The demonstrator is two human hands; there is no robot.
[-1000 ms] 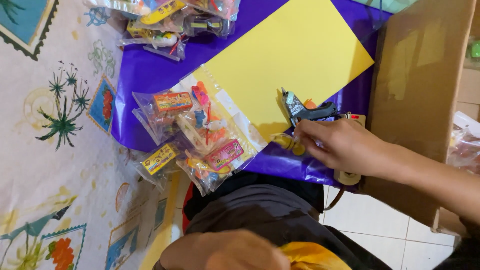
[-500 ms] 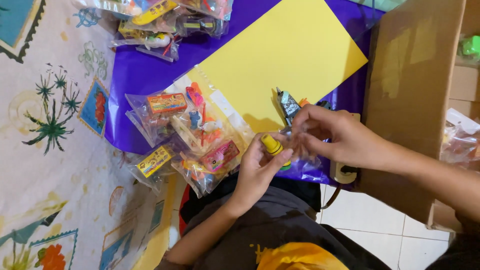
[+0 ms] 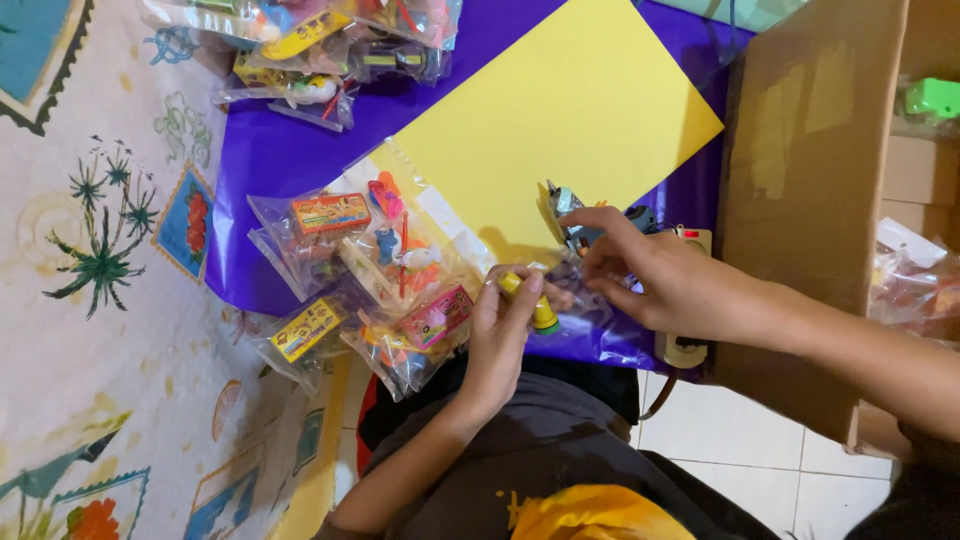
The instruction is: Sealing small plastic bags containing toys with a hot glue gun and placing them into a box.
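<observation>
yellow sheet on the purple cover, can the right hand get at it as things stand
Probably yes. The right hand lies at the near edge of the yellow sheet, whose upper surface is bare. But its fingers are busy at a small clear bag, so it would likely have to let go first.

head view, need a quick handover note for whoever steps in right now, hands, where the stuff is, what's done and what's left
Left hand: gripping a small yellow and green tube over the near edge of the purple sheet.
Right hand: fingers on a clear plastic bag beside the tube, with a small grey toy just beyond the fingertips.
Things: yellow paper lies flat on the purple sheet; filled toy packets sit left of the hands, more packets at the far edge. Cardboard box stands to the right.
Done: several packets look filled.
Left: the bag in hand looks unfinished; the yellow paper is untouched.
</observation>
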